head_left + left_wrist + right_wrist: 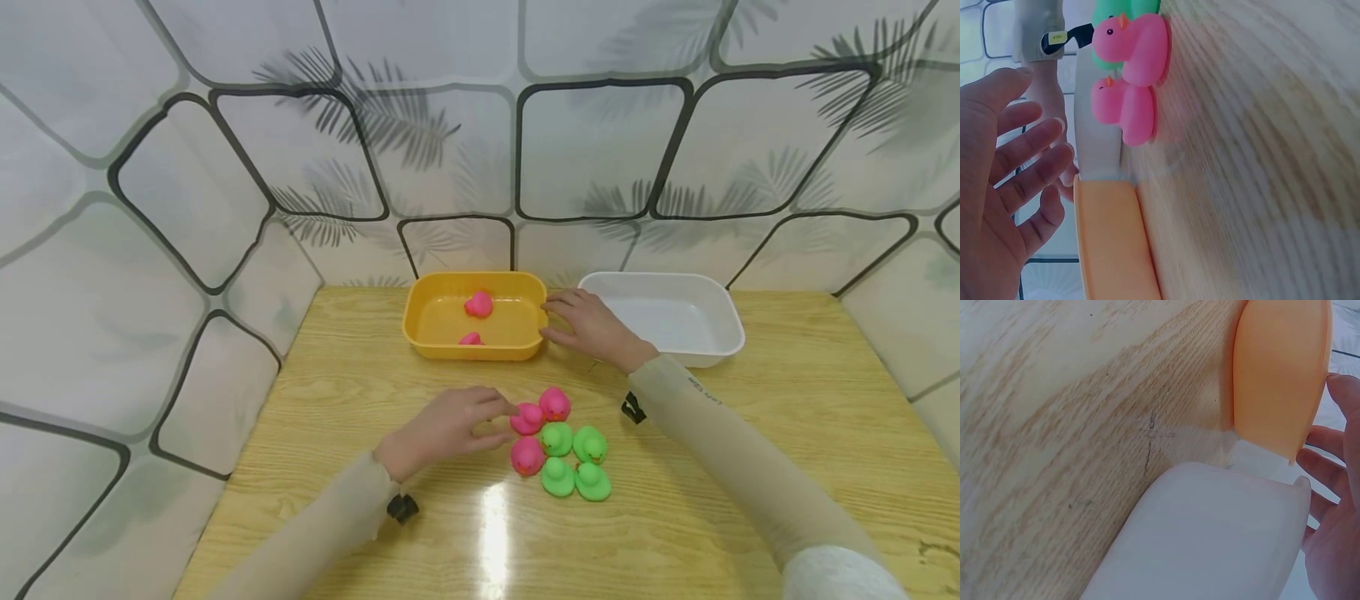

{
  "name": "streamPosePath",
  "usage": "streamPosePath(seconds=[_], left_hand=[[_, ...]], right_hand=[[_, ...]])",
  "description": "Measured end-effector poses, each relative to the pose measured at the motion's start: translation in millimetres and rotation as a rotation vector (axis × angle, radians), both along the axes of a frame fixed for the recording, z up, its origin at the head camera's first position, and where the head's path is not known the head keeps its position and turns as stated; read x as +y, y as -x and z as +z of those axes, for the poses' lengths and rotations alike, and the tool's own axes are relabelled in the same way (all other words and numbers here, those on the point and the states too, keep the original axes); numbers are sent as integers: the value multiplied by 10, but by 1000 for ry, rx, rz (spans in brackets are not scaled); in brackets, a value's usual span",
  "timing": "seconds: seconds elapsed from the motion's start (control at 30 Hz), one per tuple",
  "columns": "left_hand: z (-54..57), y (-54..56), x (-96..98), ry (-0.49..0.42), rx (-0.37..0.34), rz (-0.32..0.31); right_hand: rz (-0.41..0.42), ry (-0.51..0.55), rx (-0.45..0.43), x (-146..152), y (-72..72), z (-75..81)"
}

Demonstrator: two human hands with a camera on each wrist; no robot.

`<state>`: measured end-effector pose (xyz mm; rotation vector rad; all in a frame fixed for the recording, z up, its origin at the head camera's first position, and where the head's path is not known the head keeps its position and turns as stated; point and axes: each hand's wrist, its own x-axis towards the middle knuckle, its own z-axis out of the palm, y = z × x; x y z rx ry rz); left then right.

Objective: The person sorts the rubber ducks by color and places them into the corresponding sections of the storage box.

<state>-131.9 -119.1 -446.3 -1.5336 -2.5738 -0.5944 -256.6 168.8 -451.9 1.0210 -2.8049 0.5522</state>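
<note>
Patterned white wall covering (600, 150), printed with dark rounded outlines and grey fronds, rises behind a pale wood table (337, 383). Along the table's far side we find two open plastic trays: a yellow tray (480, 353) on the left and a white tray (667, 321) on the right. They stand side by side, perhaps to keep both within easy reach. Inside the yellow tray are two pink toy ducks, one in plain view (480, 305), the other partly hidden by the near wall (471, 339).

Nearer, mid-table, seven more toy ducks sit close together: three pink ducks (528, 457) on the left and far side, four green ducks (590, 445) to the right. We judge the colours are grouped so each is easy to pick out.

The left hand (450, 425) extends to the pink ducks, fingers spread and gently bent, a shape suited to a small rounded body. It holds nothing; we cannot tell whether fingertips touch a duck. The right hand (592, 327) hovers at the yellow tray's right rim, fingers parted, grasping nothing; whether it steadies that rim, we cannot tell.
</note>
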Motion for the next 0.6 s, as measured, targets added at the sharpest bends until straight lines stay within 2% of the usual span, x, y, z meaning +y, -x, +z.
streamPosePath(seconds=[0.43,0.6], left_hand=[[-109,-100,49,-17,-28,-24],[-146,-127,63,-18,-6,-26]], right_hand=[[-3,-4,3,-5,-18,6],[-4,-6,-6,-10,-20,5]])
